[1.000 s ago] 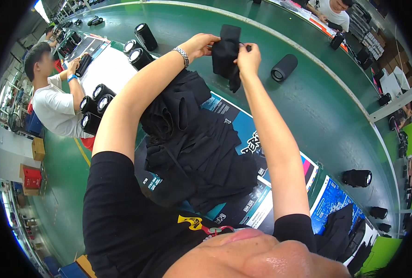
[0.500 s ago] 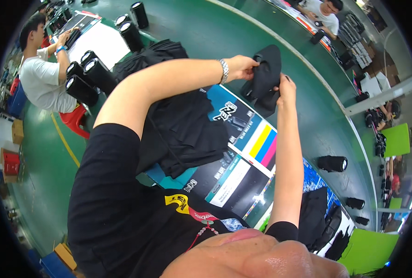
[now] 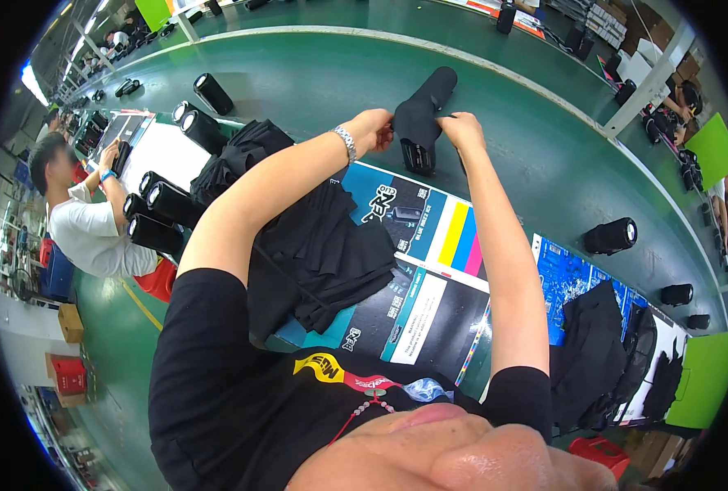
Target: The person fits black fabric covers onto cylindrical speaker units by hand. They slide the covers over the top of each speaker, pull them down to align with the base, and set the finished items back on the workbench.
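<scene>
A black cloth pouch (image 3: 419, 117) is partly drawn over a black cylindrical speaker (image 3: 418, 159), with its loose end flopping up and away from me. The speaker's lower part shows below the cloth. My left hand (image 3: 372, 129) pinches the pouch's left edge, and a metal watch band circles that wrist. On the opposite edge, the fingers of my right hand (image 3: 464, 132) are closed on the cloth. Nearer to me, a heap of black cloth pouches (image 3: 327, 254) spreads over printed sheets (image 3: 429, 319) on the work surface.
Several black speakers (image 3: 167, 204) stand at the left, near a seated co-worker (image 3: 94, 213). Another speaker (image 3: 611, 236) lies on the green bench (image 3: 536, 176) at the right. Black cloth (image 3: 589, 352) lies at the near right, beside a green chair back (image 3: 707, 380).
The cloth, loosely bunched between my hands before, now sits around a speaker with its far end stretched out. Both hands have moved left in the picture, and the view has turned.
</scene>
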Demonstrator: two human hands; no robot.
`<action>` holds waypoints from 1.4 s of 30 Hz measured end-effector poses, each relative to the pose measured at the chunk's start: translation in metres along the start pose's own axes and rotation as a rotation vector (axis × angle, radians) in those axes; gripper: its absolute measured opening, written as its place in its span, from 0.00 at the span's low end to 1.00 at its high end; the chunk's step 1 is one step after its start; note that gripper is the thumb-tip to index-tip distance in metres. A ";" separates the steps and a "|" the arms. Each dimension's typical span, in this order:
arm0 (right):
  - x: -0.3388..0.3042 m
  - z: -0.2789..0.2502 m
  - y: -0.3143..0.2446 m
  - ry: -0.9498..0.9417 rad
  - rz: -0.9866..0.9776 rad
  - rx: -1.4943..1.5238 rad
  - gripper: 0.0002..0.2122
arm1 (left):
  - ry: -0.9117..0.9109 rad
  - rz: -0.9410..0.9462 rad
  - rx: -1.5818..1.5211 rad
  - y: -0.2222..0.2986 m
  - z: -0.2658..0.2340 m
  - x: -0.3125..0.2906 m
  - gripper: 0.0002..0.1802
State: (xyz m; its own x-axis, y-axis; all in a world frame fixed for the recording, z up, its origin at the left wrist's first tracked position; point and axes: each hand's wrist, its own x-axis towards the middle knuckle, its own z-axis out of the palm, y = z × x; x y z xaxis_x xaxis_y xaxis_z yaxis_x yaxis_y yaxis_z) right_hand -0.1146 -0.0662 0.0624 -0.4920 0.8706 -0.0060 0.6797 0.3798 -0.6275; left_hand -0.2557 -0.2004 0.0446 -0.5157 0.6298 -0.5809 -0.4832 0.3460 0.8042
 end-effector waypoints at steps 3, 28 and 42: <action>0.012 0.005 0.017 -0.235 -0.016 0.354 0.09 | -0.104 -0.032 -0.126 -0.011 0.006 -0.010 0.13; -0.036 -0.048 0.040 -0.186 -0.014 0.179 0.13 | -0.484 0.150 -0.178 -0.010 0.080 -0.008 0.22; -0.014 -0.022 0.084 -0.190 -0.032 0.224 0.10 | 0.135 1.104 0.893 -0.081 0.069 0.096 0.14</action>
State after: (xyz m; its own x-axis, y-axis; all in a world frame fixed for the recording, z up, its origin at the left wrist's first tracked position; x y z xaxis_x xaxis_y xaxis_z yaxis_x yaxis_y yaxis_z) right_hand -0.0387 -0.0395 0.0266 -0.6189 0.7769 -0.1157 0.5353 0.3094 -0.7859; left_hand -0.2174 -0.1199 -0.0674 -0.4146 0.8080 0.4186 0.7780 0.0762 0.6236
